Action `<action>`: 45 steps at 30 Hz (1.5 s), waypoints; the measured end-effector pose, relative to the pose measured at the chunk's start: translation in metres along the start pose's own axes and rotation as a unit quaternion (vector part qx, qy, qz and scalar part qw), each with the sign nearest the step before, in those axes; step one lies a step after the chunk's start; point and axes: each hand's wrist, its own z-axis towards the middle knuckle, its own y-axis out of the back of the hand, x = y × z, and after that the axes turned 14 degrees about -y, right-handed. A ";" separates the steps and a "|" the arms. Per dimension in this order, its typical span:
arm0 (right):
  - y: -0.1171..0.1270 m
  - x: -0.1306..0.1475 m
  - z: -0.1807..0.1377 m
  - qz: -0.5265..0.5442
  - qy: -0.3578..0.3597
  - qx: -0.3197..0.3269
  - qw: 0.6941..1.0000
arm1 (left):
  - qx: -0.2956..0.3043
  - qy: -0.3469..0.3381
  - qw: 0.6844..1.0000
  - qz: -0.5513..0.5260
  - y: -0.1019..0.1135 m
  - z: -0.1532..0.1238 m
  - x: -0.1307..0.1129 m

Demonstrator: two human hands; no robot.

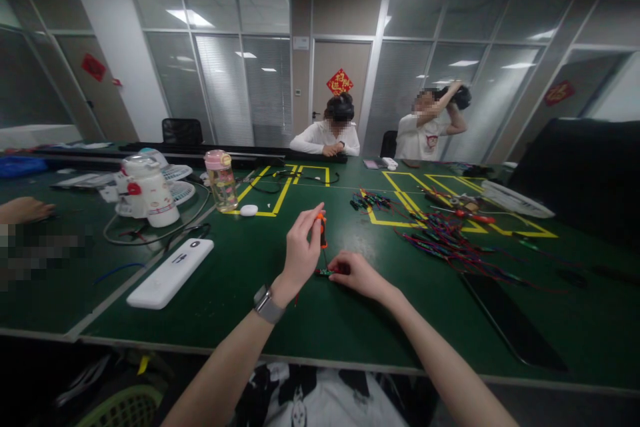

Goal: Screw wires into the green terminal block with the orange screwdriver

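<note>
My left hand [303,244], with a watch on its wrist, is closed on a screwdriver [323,229] with an orange and black handle. The screwdriver stands nearly upright, its thin shaft reaching down to a small green circuit board [324,273] on the table. From the right, my right hand [356,272] grips the board's right end between closed fingers. Reddish wires show below the board, under my left wrist. My fingers partly hide the board, and the exact spot the tip touches is too small to make out.
Tangled boards with red and blue wires [450,240] lie to the right, beside a dark flat panel [510,317]. Leftward are a white power bank [171,273], a pink-lidded bottle [221,180], a white jug [150,193] and another person's hand [25,211]. Two people are across the table.
</note>
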 end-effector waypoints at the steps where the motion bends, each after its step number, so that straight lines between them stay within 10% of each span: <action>1: 0.000 0.000 0.000 -0.002 -0.001 0.000 1.000 | 0.000 -0.002 1.000 -0.005 0.000 0.000 0.000; 27: 0.001 0.000 0.000 -0.005 -0.006 0.000 1.000 | 0.085 0.011 0.986 -0.146 0.002 0.002 -0.002; 45: 0.000 0.001 -0.001 -0.006 -0.004 -0.004 1.000 | 0.036 -0.014 0.995 -0.089 0.004 0.003 -0.007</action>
